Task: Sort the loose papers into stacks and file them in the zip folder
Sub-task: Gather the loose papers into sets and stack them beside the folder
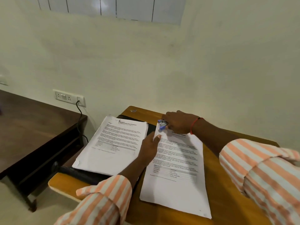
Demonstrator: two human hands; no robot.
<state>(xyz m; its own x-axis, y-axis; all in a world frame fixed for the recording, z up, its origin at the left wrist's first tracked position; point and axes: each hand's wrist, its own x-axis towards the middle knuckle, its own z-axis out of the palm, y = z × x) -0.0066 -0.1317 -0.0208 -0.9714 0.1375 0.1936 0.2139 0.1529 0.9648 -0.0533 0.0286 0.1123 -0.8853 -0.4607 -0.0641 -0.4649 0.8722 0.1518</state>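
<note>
1. Striped sleeves (103,200), orange and pale, enter from the bottom edge. Both are cut off by the frame, so no more of the person shows.
2. Right-hand stack (177,184): printed sheets lying flat on the wooden desk (230,205), nearest the viewer. The text is too blurred to read, and a table is printed low on the page.
3. Left hand (150,146): it pinches the left edge of the right-hand stack near its top corner, thumb on top. The fingers underneath are hidden by the sheet.
4. Zip folder (84,173): black and lying flat, just left of the right-hand stack and overhanging the desk's left edge. Only its near rim and a far strip show, so whether it is zipped cannot be told.
5. Left-hand stack (113,143): a thicker pile resting on the zip folder and covering most of it. Its heading is only partly legible.
6. Right hand (179,123): its fingers are curled round a blue stapler (162,125) at the top left corner of the right-hand stack. The hand conceals most of the stapler. A red thread (194,125) circles the wrist.
7. Dark table (32,127), to the left and cut off by the frame.
8. Wall socket plate (69,97) with a black cable (79,117) plugged in. The cable's lower run disappears behind the dark table.
9. Pale panel (113,7) at the top edge, cropped, its nature unclear.
</note>
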